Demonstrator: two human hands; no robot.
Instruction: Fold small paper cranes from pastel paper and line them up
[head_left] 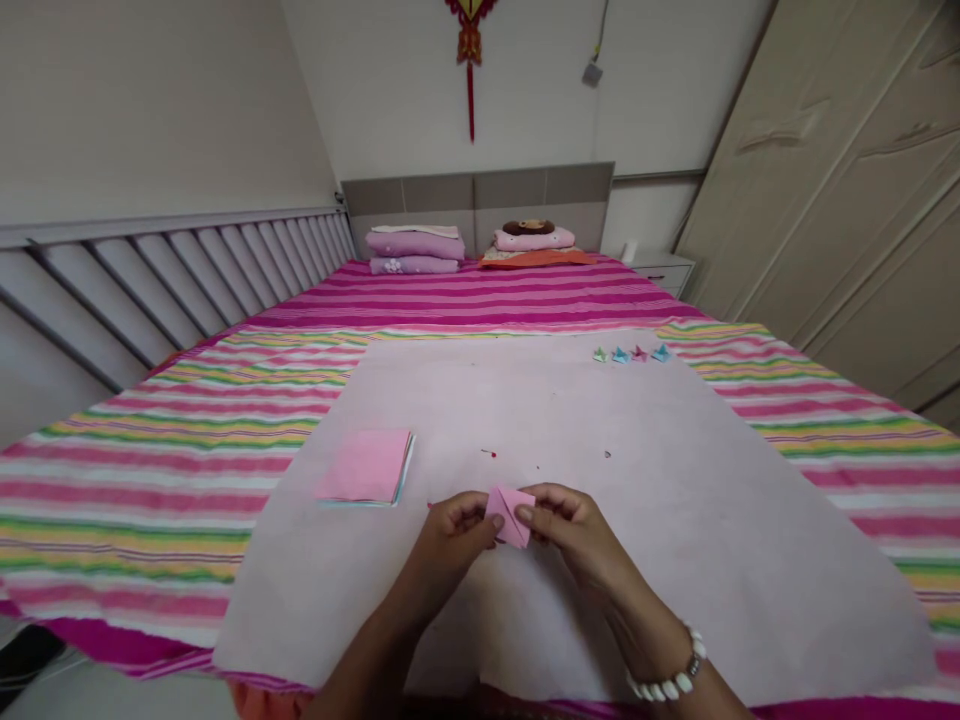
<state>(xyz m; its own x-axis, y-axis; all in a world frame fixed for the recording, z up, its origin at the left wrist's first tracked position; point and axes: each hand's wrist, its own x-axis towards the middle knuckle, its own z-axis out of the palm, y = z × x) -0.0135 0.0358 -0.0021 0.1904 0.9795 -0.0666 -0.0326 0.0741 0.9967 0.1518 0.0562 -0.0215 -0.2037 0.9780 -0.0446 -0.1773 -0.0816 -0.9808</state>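
Note:
A small pink folded paper (510,508) is held up between my two hands, above the pale sheet (675,580). A diagonal fold line crosses its face. My left hand (463,528) pinches its left side, thumb in front. On the other side, my right hand (564,522) grips the right edge with the thumb on the face; a white bead bracelet (671,685) circles that wrist. The fingers behind the paper are partly hidden. Left of my hands lies a stack of square coloured paper (367,466), pink on top.
Several small folded paper pieces (619,354) in green, blue and pink stand in a row at the sheet's far right. Tiny marks or scraps (489,454) dot the sheet. Striped bedding (180,480) surrounds it; folded bedding (416,243) lies by the headboard.

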